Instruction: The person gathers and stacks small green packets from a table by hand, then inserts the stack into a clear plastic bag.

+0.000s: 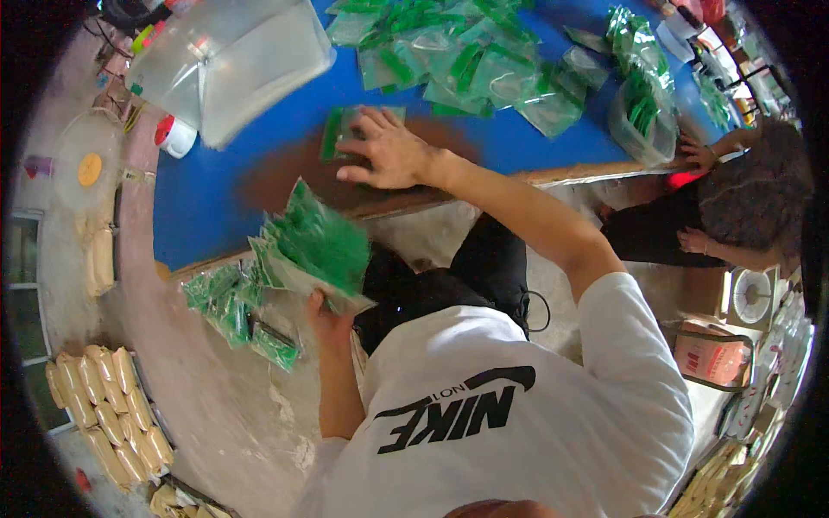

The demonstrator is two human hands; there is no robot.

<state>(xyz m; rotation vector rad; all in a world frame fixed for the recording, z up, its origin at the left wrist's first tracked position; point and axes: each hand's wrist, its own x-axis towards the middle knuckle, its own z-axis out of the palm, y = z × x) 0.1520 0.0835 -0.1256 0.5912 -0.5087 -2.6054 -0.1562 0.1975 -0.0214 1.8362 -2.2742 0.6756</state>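
My left hand [326,312] is closed on the lower corner of a clear plastic bag [321,246] with green inside. The bag hangs tilted just off the near edge of the blue table [194,224]. My right hand [389,154] lies on the tabletop with its fingers apart, pressing on a small clear-and-green packet [331,134]. Its fingers hide part of that packet. Beyond it spreads a heap of similar flat green packets [466,60].
Clear plastic sheets [250,65] and a red-and-white tub [175,136] occupy the table's left. A clear plastic bin [643,129] of green packets stands at the right, near another person [751,190]. More green packets [229,302] lie below the table's left edge.
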